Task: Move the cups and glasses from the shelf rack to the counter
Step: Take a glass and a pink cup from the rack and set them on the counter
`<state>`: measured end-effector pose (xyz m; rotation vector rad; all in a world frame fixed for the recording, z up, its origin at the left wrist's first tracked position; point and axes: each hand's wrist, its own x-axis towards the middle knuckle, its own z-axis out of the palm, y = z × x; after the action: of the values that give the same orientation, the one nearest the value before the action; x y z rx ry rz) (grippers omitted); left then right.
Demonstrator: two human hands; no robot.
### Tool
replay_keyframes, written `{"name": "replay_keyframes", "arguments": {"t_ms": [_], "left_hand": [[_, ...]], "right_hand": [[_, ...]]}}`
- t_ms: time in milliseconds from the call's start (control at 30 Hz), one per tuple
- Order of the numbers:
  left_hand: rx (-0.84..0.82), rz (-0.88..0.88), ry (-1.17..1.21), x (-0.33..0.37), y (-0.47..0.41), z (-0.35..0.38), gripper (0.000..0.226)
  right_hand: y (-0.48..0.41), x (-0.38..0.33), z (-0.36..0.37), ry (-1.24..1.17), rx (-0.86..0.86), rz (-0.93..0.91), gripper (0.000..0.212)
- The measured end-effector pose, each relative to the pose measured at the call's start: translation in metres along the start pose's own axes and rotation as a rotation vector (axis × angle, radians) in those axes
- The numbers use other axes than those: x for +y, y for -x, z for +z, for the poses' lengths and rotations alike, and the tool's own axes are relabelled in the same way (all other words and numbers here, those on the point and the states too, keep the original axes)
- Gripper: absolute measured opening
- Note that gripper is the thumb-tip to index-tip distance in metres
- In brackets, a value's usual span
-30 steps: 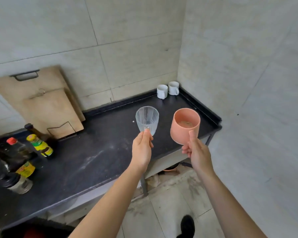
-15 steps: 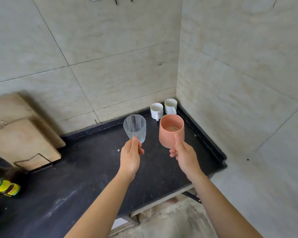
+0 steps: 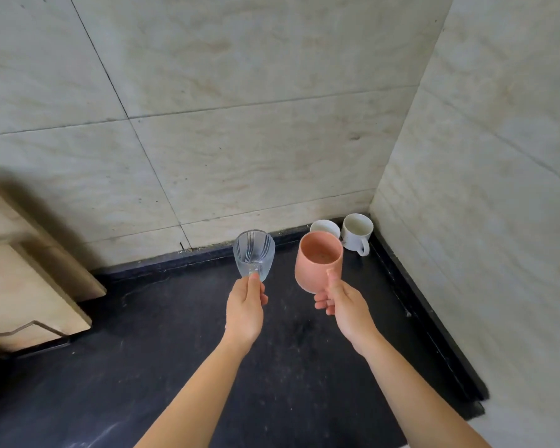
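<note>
My left hand grips a clear ribbed glass by its base and holds it above the black counter. My right hand grips a pink cup from below, tilted toward me, also above the counter. Two white mugs stand in the far right corner of the counter: one fully visible, the other partly hidden behind the pink cup. The shelf rack is out of view.
Wooden cutting boards lean against the tiled wall at the left. Tiled walls meet behind the corner. The counter has a raised black rim along its right side and back.
Both hands carried the glass and the pink cup further over the counter toward the corner with the white mugs. The view moved closer and right; the bottles on the left left the frame.
</note>
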<state>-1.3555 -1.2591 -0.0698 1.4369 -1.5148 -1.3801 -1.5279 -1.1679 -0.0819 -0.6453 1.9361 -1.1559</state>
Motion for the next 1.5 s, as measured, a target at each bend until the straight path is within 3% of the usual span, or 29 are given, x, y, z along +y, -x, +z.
{"name": "replay_keyframes", "arguments": {"t_ms": [334,700,1067,1267,1501], "left_hand": [[-0.029,-0.182,-0.1,-0.066,-0.078,0.048,0.043],[0.046,-0.305,-0.109,-0.102,-0.13,0.094,0.037],[0.062,-0.304,0.0,-0.102,-0.157,0.101,0.04],[0.006,-0.236,-0.158,-0.095,-0.168,0.1,0.042],[-0.018,-0.347,-0.264,-0.076,-0.158,0.094,0.047]], "right_hand": [[-0.105,0.047,0.027,0.045,-0.092,0.137,0.067],[-0.191,0.082,0.056,0.053,-0.198,0.12,0.056],[-0.217,0.089,0.067,0.084,-0.243,0.138,0.061],[-0.22,0.084,0.063,0.157,-0.222,0.147,0.053],[-0.204,0.054,0.049,0.324,-0.144,0.137,0.056]]}}
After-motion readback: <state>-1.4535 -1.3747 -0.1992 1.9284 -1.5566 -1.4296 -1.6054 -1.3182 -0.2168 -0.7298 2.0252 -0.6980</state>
